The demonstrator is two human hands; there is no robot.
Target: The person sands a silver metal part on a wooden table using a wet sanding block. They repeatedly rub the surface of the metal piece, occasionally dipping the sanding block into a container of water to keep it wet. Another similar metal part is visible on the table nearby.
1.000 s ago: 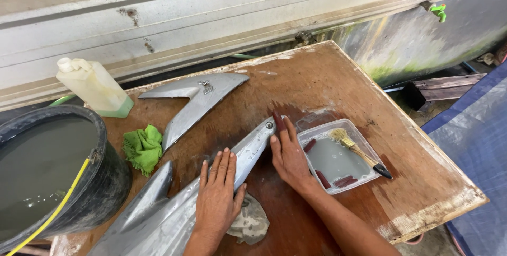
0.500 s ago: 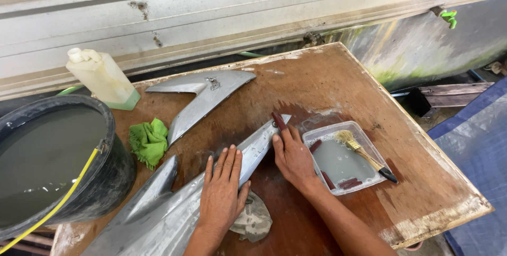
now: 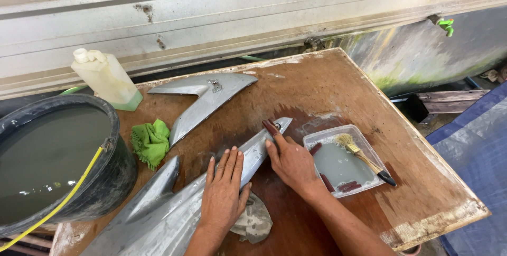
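The left hand (image 3: 223, 192) lies flat with its fingers straight and close together, pressing down on a long grey panel (image 3: 174, 203). It grips nothing; it only rests on top. The panel runs under this hand, from the near left corner of the table up to a pointed tip just past the right hand (image 3: 290, 161). The right hand has its fingers together and pushes a small dark red piece (image 3: 271, 127) against the panel close to that tip. The piece sits under the fingertips, at the far end of the hand. Just to the right of the right hand stands a clear tray (image 3: 369, 153) with cloudy water in it. 1 brush (image 3: 364, 156) lies in the tray with its black handle sticking out over the rim, and a few more dark red pieces (image 3: 346, 185) lie in the water. A crumpled grey rag (image 3: 256, 223) lies just beside the left wrist, on its right side. Far to the left of the left hand stands a black bucket (image 3: 113, 174) full of grey water. A green cloth (image 3: 150, 141) lies between the bucket and the hands. Beyond the hands lies a 2nd grey panel (image 3: 203, 100), and a pale bottle (image 3: 105, 79) stands at the far left of the brown table (image 3: 338, 84).
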